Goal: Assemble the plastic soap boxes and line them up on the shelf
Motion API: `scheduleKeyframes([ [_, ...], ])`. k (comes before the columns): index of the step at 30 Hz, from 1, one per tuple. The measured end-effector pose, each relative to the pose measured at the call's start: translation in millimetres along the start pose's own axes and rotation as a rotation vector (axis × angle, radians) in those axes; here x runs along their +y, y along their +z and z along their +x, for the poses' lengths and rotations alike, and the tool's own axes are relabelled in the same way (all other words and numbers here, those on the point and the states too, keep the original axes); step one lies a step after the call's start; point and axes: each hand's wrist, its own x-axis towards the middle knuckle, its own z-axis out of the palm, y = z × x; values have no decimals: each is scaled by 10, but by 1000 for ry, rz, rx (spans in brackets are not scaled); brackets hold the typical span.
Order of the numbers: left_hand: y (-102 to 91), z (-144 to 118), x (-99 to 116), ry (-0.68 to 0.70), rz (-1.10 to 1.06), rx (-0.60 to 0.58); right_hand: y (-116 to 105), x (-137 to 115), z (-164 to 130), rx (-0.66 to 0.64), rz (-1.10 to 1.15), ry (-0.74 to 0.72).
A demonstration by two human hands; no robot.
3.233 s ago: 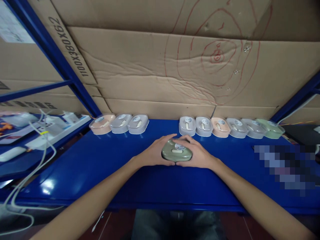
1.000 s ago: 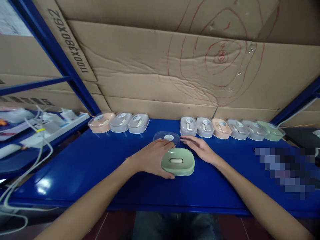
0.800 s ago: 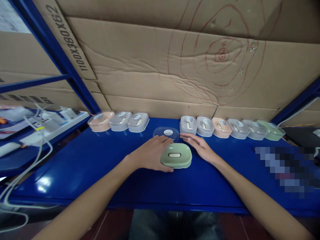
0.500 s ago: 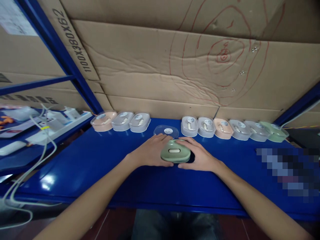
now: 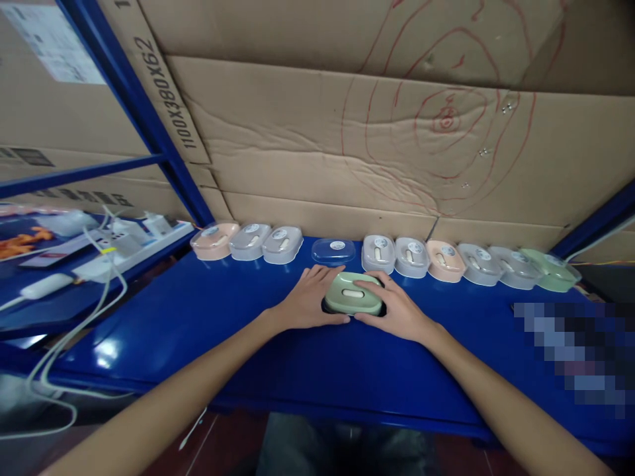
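Both my hands, left point(image 5: 310, 299) and right point(image 5: 397, 311), clasp green dish point(image 5: 354, 294) between them on shelf point(image 5: 198, 317); clear lid point(image 5: 333, 250) just behind.

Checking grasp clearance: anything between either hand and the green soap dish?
Nothing visible. The left hand and right hand both touch the green soap dish from either side on the blue shelf. The clear lid lies apart, behind it.
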Motion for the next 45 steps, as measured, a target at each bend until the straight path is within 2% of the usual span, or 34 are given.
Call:
scheduleKeyframes([
  [5,-33,-59,-69,7,-120,27,-2,13,-4,-3,39,2],
  [12,-141,-61,-97,-37,-135,-24,-34,47,25,25,189,0],
  [23,-103,-74,-92,-20,-207,23,7,-38,26,78,231,27],
  [30,-99,-64,-61,9,-165,44,14,17,77,236,350,120],
  [34,-202,-45,-147,60,-31,35,-81,47,90,401,397,191],
  [36,-257,-41,-219,74,39,51,-165,40,71,438,370,169],
  [38,-296,-42,-287,72,68,70,-235,-2,35,397,298,74],
  [40,-323,-49,-340,87,49,62,-258,-81,-9,298,216,-55],
  [42,-349,-60,-376,113,10,57,-222,-184,-47,183,157,-168],
  [45,-398,-77,-416,115,-35,115,-111,-332,-76,60,93,-263],
])
